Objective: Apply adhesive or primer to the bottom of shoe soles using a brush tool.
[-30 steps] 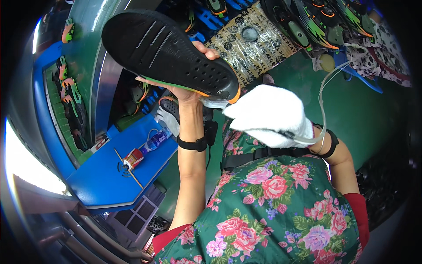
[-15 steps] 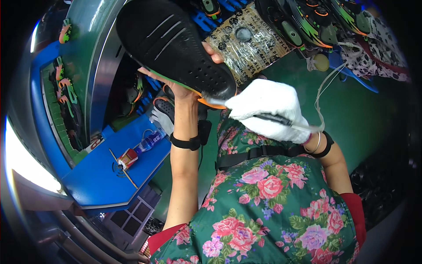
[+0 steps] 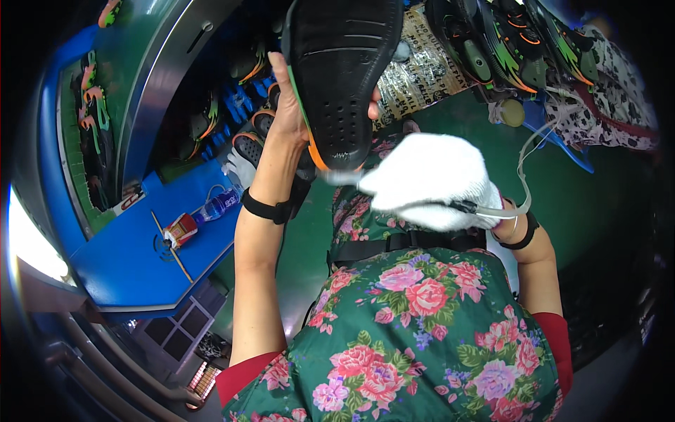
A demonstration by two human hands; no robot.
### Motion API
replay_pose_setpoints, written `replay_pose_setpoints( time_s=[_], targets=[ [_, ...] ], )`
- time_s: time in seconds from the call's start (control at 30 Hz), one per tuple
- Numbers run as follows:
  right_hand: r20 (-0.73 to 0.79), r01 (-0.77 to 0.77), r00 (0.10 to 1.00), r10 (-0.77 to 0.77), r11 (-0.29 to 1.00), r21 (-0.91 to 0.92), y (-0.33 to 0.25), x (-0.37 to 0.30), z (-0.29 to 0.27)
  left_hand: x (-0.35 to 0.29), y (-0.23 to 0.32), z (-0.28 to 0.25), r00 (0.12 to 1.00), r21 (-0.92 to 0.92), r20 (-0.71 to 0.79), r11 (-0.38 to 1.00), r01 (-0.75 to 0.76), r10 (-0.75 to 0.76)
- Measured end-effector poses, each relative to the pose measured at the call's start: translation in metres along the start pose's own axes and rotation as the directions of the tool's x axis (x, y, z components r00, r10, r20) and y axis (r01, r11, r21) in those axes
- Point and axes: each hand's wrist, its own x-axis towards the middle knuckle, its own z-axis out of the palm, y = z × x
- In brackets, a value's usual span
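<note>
My bare left hand [image 3: 290,112] grips a black shoe sole [image 3: 342,70] from beneath, thumb along one side and fingertips showing at the other. Grooves cross its far part; small holes dot the heel, and the rim is green and orange. In a white glove, my right hand [image 3: 430,181] closes around a slim brush-like tool [image 3: 460,205] with a dark handle. A clear tube [image 3: 517,208] runs from its rear end. Its pale tip is smeared by motion at the orange heel rim; whether it touches cannot be told.
Wrapped in printed tape, a package [image 3: 429,74] lies beyond the sole, beside several black-green-orange shoes [image 3: 492,49]. On the left, a blue table [image 3: 116,271] holds a plastic bottle [image 3: 220,204], a red packet [image 3: 181,230] and a thin stick. More soles [image 3: 248,146] lie behind my left forearm.
My left hand has swung the sole to the right and turned it more upright, heel toward me. The tool's tip has shifted slightly left and down along the heel rim.
</note>
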Motion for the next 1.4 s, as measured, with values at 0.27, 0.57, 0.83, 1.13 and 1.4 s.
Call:
replay_pose_setpoints(
  time_s=[0.27, 0.57, 0.83, 1.13, 1.4],
  targets=[
    [0.178, 0.043, 0.984, -0.024, 0.994, -0.1, 0.007, 0.018, -0.011, -0.004, 0.007, -0.001, 0.965, 0.165, -0.184, 0.963, 0.215, -0.184],
    [-0.085, -0.24, 0.963, 0.255, 0.959, 0.154, -0.01, 0.035, -0.022, -0.018, 0.001, 0.003, 0.97, -0.138, -0.18, 0.98, 0.142, -0.166],
    [-0.247, -0.287, 0.94, 0.235, 0.937, -0.201, -0.002, 0.045, -0.042, -0.036, -0.068, 0.015, 0.906, -0.174, -0.391, 0.953, -0.248, 0.164],
    [-0.158, -0.125, 0.985, 0.068, 0.915, -0.383, -0.012, 0.043, -0.032, -0.055, -0.07, 0.019, 0.847, -0.534, -0.529, 0.754, -0.382, 0.054],
    [-0.295, -0.147, 0.956, -0.004, 0.86, -0.489, -0.022, 0.051, -0.021, -0.035, -0.061, 0.053, 0.98, -0.743, -0.168, 0.639, -0.197, 0.107]
  ],
)
